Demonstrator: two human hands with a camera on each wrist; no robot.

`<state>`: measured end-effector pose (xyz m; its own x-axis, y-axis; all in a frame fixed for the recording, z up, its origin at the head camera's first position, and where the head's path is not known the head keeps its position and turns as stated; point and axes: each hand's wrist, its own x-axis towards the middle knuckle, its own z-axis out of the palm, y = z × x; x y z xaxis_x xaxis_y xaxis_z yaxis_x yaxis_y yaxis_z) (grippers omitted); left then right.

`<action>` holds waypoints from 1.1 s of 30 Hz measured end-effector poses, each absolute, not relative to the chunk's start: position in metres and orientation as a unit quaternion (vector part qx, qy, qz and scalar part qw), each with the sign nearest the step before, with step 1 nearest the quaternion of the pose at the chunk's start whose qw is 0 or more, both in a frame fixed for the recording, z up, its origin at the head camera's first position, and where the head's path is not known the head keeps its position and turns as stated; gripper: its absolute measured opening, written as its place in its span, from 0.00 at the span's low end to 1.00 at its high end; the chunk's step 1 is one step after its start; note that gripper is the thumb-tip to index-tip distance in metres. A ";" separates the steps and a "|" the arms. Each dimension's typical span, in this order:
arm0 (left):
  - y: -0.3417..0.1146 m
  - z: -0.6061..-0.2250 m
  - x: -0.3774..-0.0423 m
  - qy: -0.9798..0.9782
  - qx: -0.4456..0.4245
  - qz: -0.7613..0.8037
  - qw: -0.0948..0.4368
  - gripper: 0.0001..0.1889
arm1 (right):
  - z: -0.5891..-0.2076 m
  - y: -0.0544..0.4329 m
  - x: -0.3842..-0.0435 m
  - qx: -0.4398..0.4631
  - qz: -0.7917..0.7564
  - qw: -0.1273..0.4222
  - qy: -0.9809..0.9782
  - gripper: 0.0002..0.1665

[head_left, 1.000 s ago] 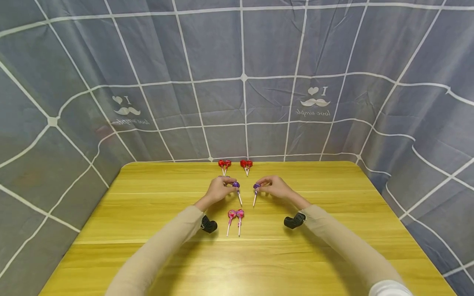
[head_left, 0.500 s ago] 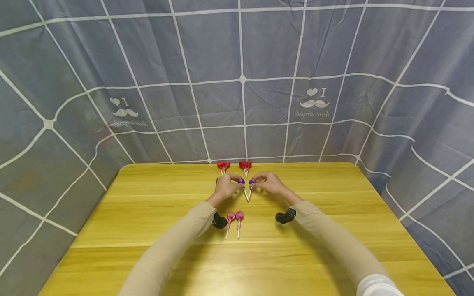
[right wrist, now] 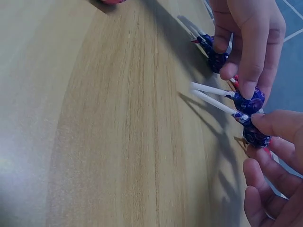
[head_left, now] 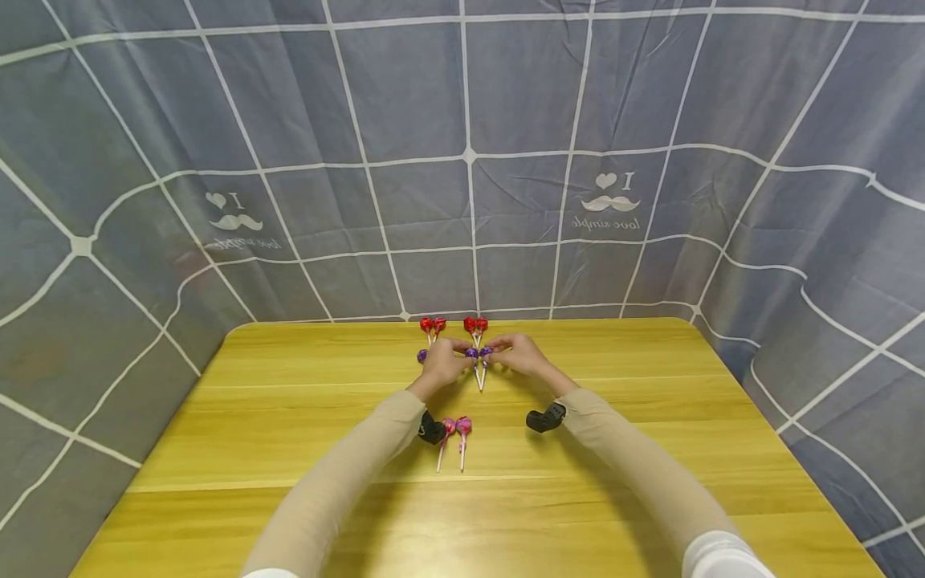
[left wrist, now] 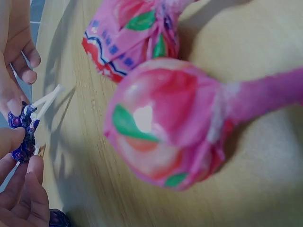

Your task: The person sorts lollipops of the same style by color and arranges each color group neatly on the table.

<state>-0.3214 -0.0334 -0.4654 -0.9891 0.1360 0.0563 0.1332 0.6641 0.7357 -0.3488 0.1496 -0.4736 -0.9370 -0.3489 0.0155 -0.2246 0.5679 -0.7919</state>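
My left hand (head_left: 444,364) pinches a purple-wrapped lollipop (head_left: 472,353) by its head. My right hand (head_left: 522,356) pinches a second purple lollipop (head_left: 486,352) beside it. In the right wrist view, the heads of the left lollipop (right wrist: 251,100) and the right lollipop (right wrist: 256,136) sit side by side, their white sticks slanting together into a V. Just left of my left hand lies another purple lollipop (head_left: 422,355), partly hidden by that hand. In the left wrist view, my left thumb (left wrist: 12,140) presses against a purple wrapper.
Behind my hands lie a left red lollipop pair (head_left: 433,324) and a right red pair (head_left: 475,324). Two pink lollipops (head_left: 463,425) lie nearer me, close to my left wrist's black camera (head_left: 432,429). A grey checked curtain (head_left: 419,201) stands behind the wooden table (head_left: 614,498).
Both hands have come together over the last second, bringing the two purple lollipops from apart to side by side, stick ends meeting. The purple lollipop left of my left hand shows more now.
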 end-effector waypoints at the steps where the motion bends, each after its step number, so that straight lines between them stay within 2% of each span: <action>1: -0.033 -0.465 -0.322 0.913 0.073 0.401 0.003 0.17 | -0.474 0.149 -0.350 -0.161 -0.434 0.071 0.884 0.19; 33: -0.022 -0.473 -0.329 0.939 0.049 0.341 -0.013 0.14 | -0.486 0.142 -0.355 -0.131 -0.404 0.043 0.904 0.15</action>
